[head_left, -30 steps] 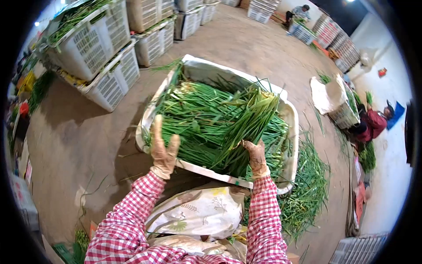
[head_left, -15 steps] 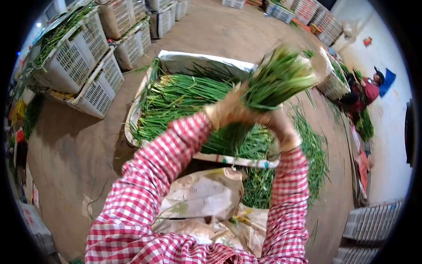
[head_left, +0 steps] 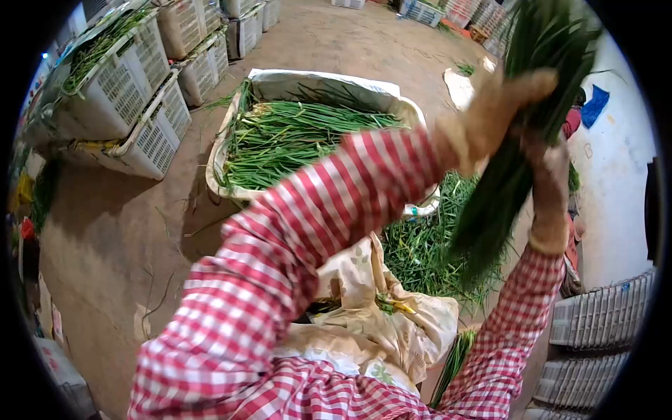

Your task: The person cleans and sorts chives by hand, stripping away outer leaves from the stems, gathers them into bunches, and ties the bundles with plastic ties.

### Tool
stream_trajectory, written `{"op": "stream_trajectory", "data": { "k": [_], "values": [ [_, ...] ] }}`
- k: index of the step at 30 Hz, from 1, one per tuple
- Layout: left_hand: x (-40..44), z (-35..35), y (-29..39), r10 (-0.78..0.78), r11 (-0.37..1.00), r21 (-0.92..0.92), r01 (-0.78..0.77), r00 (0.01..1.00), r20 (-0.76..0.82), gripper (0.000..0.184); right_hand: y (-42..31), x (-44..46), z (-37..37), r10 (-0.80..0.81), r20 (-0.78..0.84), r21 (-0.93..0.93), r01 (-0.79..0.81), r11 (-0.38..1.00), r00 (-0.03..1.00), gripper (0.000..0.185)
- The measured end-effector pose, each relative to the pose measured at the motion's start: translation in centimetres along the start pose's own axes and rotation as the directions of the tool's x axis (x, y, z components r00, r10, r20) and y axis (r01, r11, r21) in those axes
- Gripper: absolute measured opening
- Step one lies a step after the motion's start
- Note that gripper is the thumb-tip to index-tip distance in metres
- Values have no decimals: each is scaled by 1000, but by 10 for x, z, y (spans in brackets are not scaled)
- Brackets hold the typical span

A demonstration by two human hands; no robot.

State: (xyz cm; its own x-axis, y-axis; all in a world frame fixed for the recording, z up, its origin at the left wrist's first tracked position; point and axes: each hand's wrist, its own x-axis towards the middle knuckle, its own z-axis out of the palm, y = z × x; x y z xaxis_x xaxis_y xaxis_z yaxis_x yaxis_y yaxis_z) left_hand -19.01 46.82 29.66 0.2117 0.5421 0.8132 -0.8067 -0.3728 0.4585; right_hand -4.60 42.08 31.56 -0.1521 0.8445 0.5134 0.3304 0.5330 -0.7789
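A long green bunch of chives [head_left: 493, 203] slants through the upper right, blurred by motion. My left hand [head_left: 486, 115], in what looks like a tan glove, reaches across and grips it from the left, its fingers partly hidden behind the leaves. Lower on the right side, my right hand [head_left: 549, 168] is closed around the same bunch. Left of my hands stands a white crate [head_left: 241, 190] with a pale liner, holding a layer of chives [head_left: 287, 143] laid lengthwise. My left sleeve covers the crate's front right part.
Loose green leaves [head_left: 448, 241] lie in a heap right of the crate. Stacked crates [head_left: 126, 91] filled with greens stand at the left. Nested crates [head_left: 602, 315] are at the lower right. A stained cloth [head_left: 413, 315] covers my lap. Another person's red sleeve [head_left: 572, 120] shows behind the bunch.
Both hands have swung right, away from above the crate, carrying the bunch. It was tilted across the crate's right side and now stands more upright, nearer to me.
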Motion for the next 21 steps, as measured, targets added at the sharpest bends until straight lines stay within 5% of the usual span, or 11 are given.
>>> {"op": "stream_trajectory", "data": {
  "k": [1,3,5,7,9,12,16,17,18,20,21],
  "values": [
    [-30,6,-11,-46,998,36,47,998,-40,51,5,-19,0,63,29,6,-63,998,998,45],
    [-88,21,-43,-366,847,-421,325,930,-18,66,10,-55,12,334,42,99,-337,936,942,57],
    [-150,41,-51,-685,345,-815,466,719,121,84,25,-89,29,537,30,-34,-536,844,843,75],
    [-202,49,-62,-817,455,-806,379,539,-207,92,69,-117,42,713,-16,-428,-649,629,701,93],
    [-242,49,-58,-922,386,-771,507,200,-330,113,97,-153,60,840,-56,-628,-674,390,539,102],
    [-280,41,-59,-920,387,-776,498,263,-290,96,103,-202,85,847,147,-604,-632,485,510,100],
    [-311,34,-65,-720,527,-753,394,678,-149,75,62,-252,130,514,93,-852,-199,484,853,94],
    [-309,26,-69,-745,455,-777,436,664,-64,70,51,-256,137,453,77,-842,-186,507,888,90],
    [-292,14,-65,-886,63,-860,506,425,186,68,43,-261,140,387,60,-832,-169,529,920,88],
    [-264,13,-45,-856,382,-687,618,517,-11,53,28,-268,133,261,153,-667,-95,739,953,89],
    [-257,1,-43,-855,314,-712,628,514,76,53,14,-269,126,241,209,-599,-70,797,948,79]
  ]
}}
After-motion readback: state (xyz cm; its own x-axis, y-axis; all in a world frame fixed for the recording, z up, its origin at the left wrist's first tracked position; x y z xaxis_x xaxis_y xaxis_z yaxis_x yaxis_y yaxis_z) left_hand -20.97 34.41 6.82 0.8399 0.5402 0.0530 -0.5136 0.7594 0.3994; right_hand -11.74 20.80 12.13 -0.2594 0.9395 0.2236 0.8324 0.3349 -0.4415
